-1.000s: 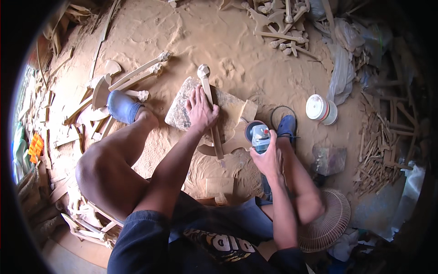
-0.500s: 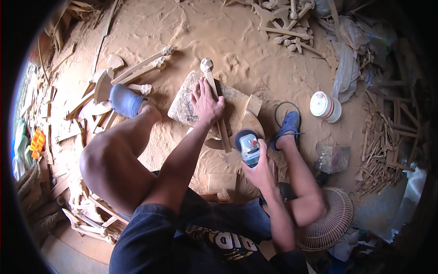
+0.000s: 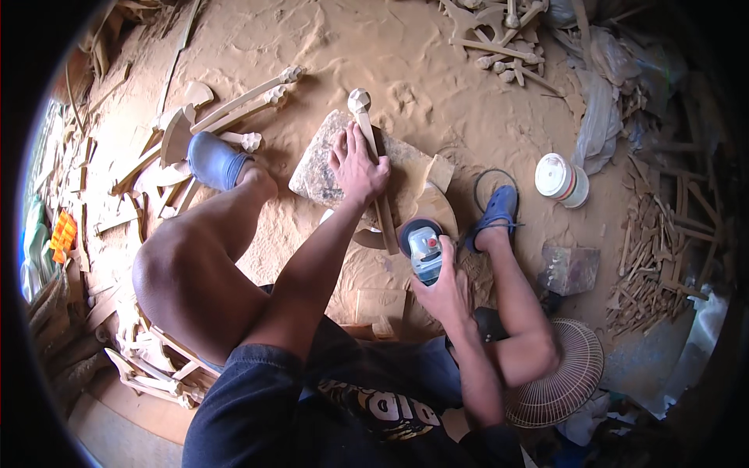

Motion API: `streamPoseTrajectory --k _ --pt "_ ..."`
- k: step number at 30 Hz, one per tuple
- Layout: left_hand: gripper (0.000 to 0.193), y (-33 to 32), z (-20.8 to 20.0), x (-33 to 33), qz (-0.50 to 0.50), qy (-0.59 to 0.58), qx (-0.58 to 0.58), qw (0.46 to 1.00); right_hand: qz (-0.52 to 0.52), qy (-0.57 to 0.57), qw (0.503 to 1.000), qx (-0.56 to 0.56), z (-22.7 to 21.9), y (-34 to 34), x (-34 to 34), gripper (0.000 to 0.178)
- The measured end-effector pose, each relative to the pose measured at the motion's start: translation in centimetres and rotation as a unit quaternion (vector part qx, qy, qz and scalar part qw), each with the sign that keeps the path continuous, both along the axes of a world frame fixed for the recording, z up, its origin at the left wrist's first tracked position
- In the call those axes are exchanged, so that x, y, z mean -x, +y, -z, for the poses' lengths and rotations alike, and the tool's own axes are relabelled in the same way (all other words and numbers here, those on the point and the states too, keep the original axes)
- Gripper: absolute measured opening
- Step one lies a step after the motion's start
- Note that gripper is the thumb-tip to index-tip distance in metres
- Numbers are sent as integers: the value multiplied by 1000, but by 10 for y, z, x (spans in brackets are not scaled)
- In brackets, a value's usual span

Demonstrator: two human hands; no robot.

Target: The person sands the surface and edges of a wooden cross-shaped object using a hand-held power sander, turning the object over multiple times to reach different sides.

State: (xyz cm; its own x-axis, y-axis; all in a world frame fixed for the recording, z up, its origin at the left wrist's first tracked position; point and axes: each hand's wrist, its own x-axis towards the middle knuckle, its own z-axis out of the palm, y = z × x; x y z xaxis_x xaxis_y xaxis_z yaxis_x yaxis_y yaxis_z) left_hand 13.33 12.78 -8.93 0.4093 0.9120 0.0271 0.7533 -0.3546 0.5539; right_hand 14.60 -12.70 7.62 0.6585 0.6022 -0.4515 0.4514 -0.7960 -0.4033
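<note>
A long carved wooden leg (image 3: 386, 225) with a faceted knob at its far end lies slanted across a pale, rough stone block (image 3: 318, 160). My left hand (image 3: 362, 173) holds it down on the stone, fingers over the wood and thumb on its right side; the palm hides part of the wood. In my right hand (image 3: 449, 292) is an angle grinder (image 3: 426, 253) with a round dark disc, closed round its body. The disc sits just right of the leg's near end, apart from it. Beneath and beside the disc are curved wooden pieces (image 3: 435, 204).
Carved wooden legs (image 3: 242, 101) lie by my left blue clog (image 3: 214, 161). A white tub (image 3: 554, 176) stands right of my other clog (image 3: 499, 207). A fan guard (image 3: 558, 374) is near my right knee. Wood offcuts (image 3: 640, 249) heap at the right; sawdust covers the floor.
The grinder has shifted slightly left, nearer the leg's near end. My left hand keeps its hold on the wood, and the whole view has moved a little.
</note>
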Motion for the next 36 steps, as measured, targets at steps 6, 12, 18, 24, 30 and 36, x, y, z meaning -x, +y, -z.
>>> streamPoseTrajectory --k 6,12,18,24,30,36 --pt "102 0 3 2 -2 -5 -11 1000 -8 -4 999 40 -7 13 0 93" --pt "102 1 0 0 1 -12 -9 1000 -26 -43 999 9 6 16 -8 92" --pt "103 2 -1 2 0 -5 -12 1000 -56 -59 996 -28 6 24 -11 93" --pt "103 1 -3 0 4 -4 -4 1000 -56 -56 996 -31 12 23 -10 94" --pt "103 2 2 2 5 -7 -16 1000 -25 -56 998 7 12 20 -8 94" --pt "105 1 1 0 12 -13 -15 1000 15 -22 999 -37 12 6 -18 94"
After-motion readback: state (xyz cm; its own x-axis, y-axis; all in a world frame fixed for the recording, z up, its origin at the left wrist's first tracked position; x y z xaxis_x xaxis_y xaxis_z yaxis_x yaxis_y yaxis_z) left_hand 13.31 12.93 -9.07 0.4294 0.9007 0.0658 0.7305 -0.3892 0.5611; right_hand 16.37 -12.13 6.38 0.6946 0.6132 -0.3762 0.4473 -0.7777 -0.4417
